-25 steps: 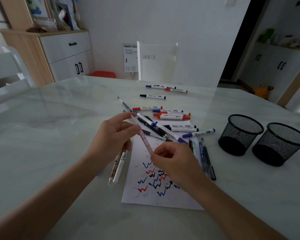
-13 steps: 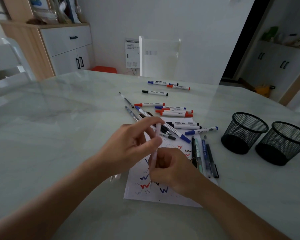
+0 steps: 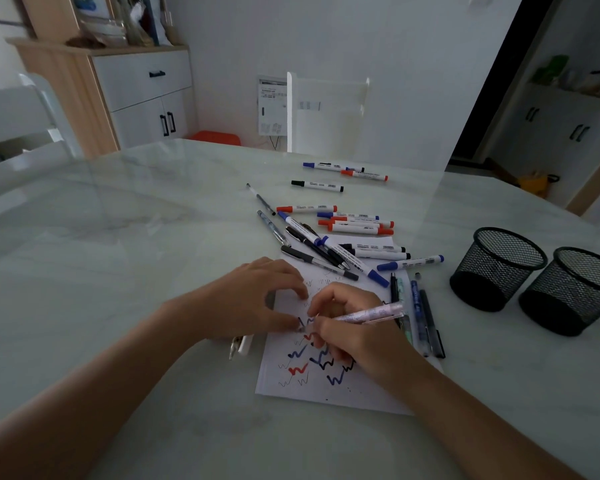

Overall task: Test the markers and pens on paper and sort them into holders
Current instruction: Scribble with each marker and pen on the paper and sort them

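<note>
Big pale marble table (image 3: pixel 118 271), two black mesh holders (image 3: pixel 497 268) side by side near its right edge. White paper (image 3: pixel 329 386) full of squiggles sits mid-table, with loose markers (image 3: pixel 357 225) scattered toward the far edge. Left hand (image 3: pixel 253 301) rests on the paper's left part, fingers curled around nothing. Right hand (image 3: pixel 350 327) grips a pinkish pen (image 3: pixel 371 313), tip on the paper.

Her right hand (image 3: pixel 352 327) presses a pale pink pen (image 3: pixel 368 315) to the scribbled paper (image 3: pixel 326 386); the left hand (image 3: pixel 253 303) steadies it just beside.
</note>
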